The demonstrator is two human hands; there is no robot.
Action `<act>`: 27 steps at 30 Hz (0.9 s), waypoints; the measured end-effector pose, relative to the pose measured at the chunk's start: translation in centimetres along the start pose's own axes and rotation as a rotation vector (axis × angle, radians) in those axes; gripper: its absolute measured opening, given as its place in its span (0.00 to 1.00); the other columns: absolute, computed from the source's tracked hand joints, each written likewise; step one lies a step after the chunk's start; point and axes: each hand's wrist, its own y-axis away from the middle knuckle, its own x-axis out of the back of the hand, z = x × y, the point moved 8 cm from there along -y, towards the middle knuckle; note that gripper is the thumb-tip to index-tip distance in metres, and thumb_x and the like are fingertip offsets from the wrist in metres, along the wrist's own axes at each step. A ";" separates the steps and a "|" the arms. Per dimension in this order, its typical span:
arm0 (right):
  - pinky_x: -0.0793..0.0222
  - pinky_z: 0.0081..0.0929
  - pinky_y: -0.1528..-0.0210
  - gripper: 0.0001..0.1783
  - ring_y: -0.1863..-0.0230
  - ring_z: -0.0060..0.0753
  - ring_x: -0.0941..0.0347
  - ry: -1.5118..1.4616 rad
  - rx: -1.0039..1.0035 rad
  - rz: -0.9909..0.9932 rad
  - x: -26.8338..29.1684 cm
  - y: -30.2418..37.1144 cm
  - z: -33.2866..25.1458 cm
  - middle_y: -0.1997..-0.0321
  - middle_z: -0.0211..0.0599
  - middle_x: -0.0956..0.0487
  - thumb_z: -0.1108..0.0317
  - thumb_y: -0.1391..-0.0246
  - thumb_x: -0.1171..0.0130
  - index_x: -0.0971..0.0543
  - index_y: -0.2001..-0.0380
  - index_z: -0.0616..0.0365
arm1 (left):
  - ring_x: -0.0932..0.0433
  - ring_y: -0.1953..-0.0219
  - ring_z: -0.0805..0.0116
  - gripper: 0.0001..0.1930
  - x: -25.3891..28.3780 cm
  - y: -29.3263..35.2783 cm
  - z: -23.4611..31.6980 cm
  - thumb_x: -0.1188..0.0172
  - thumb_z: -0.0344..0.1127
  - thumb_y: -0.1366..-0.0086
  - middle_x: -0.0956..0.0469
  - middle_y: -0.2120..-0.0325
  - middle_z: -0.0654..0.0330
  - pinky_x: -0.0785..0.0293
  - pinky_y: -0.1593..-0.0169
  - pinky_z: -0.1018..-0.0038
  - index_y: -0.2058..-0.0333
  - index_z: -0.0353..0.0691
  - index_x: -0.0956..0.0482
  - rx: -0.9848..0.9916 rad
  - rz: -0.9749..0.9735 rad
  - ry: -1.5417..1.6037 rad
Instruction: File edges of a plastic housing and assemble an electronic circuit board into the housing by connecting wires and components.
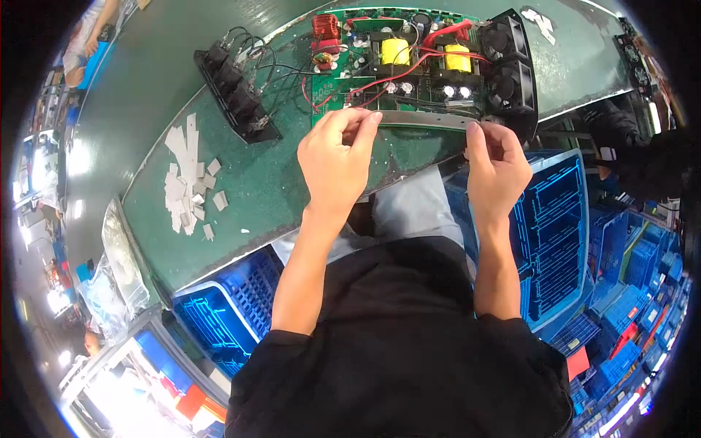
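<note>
A thin, pale grey strip (423, 119) runs along the near edge of a green circuit board (323, 89). My left hand (332, 164) pinches the strip's left end between thumb and fingers, and my right hand (498, 171) is closed at its right end. Whether the strip touches the board cannot be told. Two yellow-wrapped transformers (395, 52), a red wire coil (326, 27) and red wires stand on the board. At its right end sits a black panel with two fans (509, 86). Black wires lead left to a black socket panel (235, 93).
Loose grey-white flat pieces (186, 175) lie on the green table (255, 193) at left, more (539, 25) at the far right. Blue crates (553, 233) stand below the table's front edge on both sides. Another person's arm (100, 28) shows at the far left.
</note>
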 end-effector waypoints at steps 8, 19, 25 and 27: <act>0.34 0.12 0.71 0.10 0.75 0.12 0.30 0.055 0.028 0.021 0.2 -0.3 0.2 0.74 0.28 0.21 0.71 0.44 0.33 0.19 0.65 0.68 | 0.20 0.72 0.75 0.09 -0.6 -0.3 -0.1 0.31 0.33 0.40 0.17 0.73 0.57 0.25 0.64 0.78 0.66 0.32 0.16 -0.011 -0.018 0.010; 0.33 0.12 0.71 0.10 0.75 0.11 0.29 0.008 0.029 0.002 0.3 -0.8 0.9 0.75 0.26 0.20 0.71 0.45 0.32 0.17 0.64 0.67 | 0.18 0.74 0.69 0.07 -0.7 -0.5 0.3 0.31 0.33 0.41 0.18 0.73 0.57 0.24 0.67 0.75 0.68 0.35 0.16 -0.014 0.039 -0.005; 0.31 0.14 0.71 0.10 0.75 0.13 0.28 0.076 0.141 0.041 0.7 -1.0 -0.3 0.75 0.30 0.19 0.71 0.46 0.31 0.21 0.65 0.66 | 0.19 0.74 0.70 0.07 -0.7 -0.4 0.7 0.31 0.33 0.41 0.18 0.73 0.58 0.24 0.68 0.75 0.68 0.35 0.18 0.005 0.047 -0.026; 0.31 0.15 0.71 0.11 0.76 0.14 0.27 0.108 0.135 0.054 1.0 -0.7 -0.7 0.76 0.31 0.19 0.71 0.46 0.31 0.22 0.65 0.65 | 0.21 0.75 0.72 0.08 -0.4 -0.2 0.9 0.31 0.33 0.41 0.19 0.74 0.59 0.25 0.69 0.75 0.70 0.36 0.20 -0.010 0.065 -0.045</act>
